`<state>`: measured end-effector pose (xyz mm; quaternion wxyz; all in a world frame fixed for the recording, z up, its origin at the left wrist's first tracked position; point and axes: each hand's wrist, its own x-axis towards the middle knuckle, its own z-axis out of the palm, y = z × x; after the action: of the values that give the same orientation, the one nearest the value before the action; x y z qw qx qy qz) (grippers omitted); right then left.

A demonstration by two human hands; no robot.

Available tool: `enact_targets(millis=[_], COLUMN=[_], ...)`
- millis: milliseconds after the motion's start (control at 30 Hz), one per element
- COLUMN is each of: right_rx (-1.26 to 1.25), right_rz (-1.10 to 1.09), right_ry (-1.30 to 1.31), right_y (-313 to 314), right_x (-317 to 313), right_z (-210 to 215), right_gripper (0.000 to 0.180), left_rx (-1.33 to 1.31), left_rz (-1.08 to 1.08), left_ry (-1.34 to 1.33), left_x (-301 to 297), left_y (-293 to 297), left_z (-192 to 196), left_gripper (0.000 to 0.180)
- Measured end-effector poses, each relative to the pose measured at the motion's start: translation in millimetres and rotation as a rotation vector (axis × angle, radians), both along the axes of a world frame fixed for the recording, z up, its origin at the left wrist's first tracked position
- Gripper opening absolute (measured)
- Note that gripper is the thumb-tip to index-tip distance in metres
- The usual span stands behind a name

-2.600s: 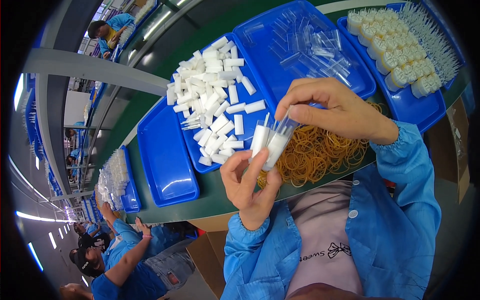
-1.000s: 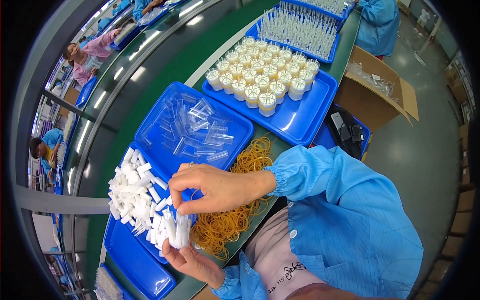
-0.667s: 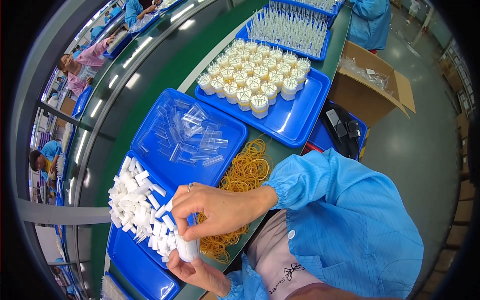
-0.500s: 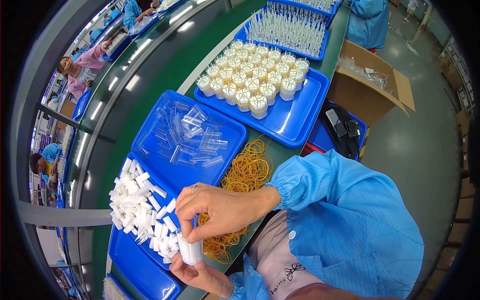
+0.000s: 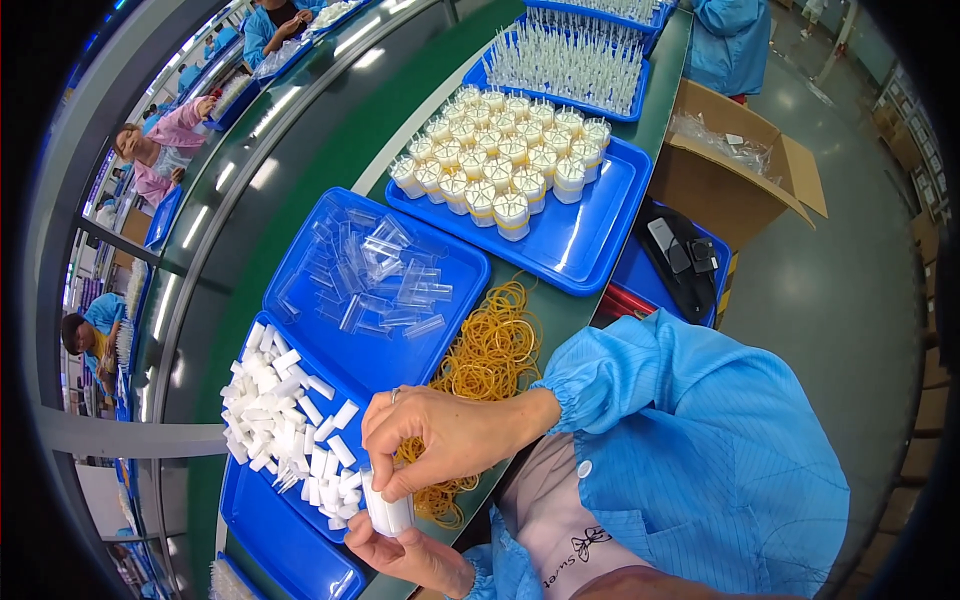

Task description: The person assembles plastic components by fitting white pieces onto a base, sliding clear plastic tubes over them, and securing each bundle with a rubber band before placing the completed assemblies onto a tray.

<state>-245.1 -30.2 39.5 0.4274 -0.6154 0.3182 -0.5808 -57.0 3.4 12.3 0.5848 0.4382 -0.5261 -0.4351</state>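
Between my hands is a small bundle of white cylinders point(image 5: 391, 514), apparently wrapped in a clear cover. My left hand point(image 5: 418, 562) supports it from below, thumb and fingers around its lower end. At its upper end my right hand point(image 5: 450, 428), wearing a ring, pinches with thumb and forefinger; its fingers partly hide that end. Loose white cylinders point(image 5: 275, 395) lie heaped in a blue tray beside the hands. Curved clear plastic pieces point(image 5: 375, 270) fill part of the tray beyond. Yellow rubber bands point(image 5: 495, 345) are piled beside and under my right hand.
Farther off, a blue tray point(image 5: 590, 245) bears several banded white bundles point(image 5: 500, 150). Another blue tray behind it holds upright thin clear pieces point(image 5: 570, 65). An open cardboard box point(image 5: 715, 185) stands right of the bench. Co-workers sit across the line at left.
Both hands and the bundle have shifted slightly down. My right fingertips have moved a little along the bundle's upper end, and its grip remains a pinch.
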Motion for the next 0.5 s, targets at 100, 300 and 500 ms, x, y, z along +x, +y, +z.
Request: enact_targets(millis=[100,300,500], right_rx=[0.019,0.006,-0.098], right_rz=[0.012,0.048,0.136], right_ry=[-0.001,0.051,0.259], right_y=[-3.2,-20.8,-93.7], right_x=[3.0,12.1,29.3], right_z=[-0.9,-2.6,-8.0], right_gripper=[0.011,0.013,0.017], left_rx=[-0.009,0.031,0.021], left_rz=[0.002,0.013,0.008], left_ry=[-0.008,0.076,0.321], left_x=[3.0,5.8,30.8], left_y=[-0.2,-8.9,-30.4], left_z=[-2.8,-8.4,-24.7], left_gripper=[0.052,0.049,0.049])
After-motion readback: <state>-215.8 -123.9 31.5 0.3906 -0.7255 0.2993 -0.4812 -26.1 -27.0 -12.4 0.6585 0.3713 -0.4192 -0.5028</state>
